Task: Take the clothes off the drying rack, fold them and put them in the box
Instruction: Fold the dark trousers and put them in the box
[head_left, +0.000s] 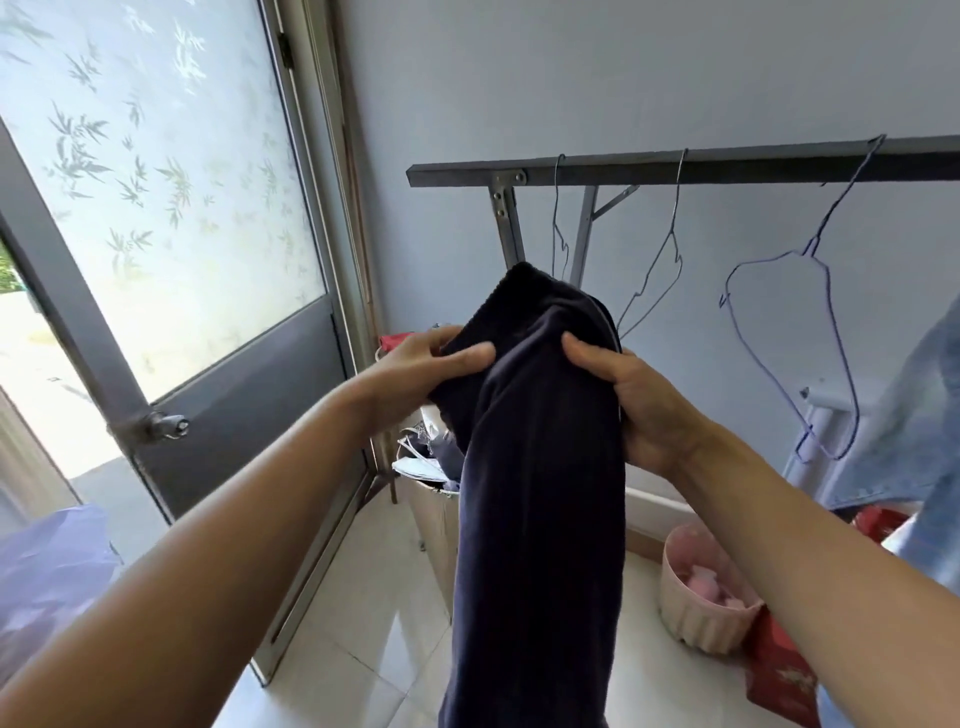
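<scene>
A: Where is the dark navy soft cloth garment (540, 441)?

B: Held up before the grey metal drying rack (675, 169), hanging long and limp. The left hand (421, 371) and right hand (631, 402) each pinch its bunched upper part.

A: Handling?

B: Probably light, floppy and unbreakable; hold it near the top edge. The cardboard box (434, 525) stands behind it.

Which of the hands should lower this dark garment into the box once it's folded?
Probably the left hand. It grips the dark garment on the side nearest the cardboard box, which stands below and left of the garment. The right hand would have to cross over.
</scene>
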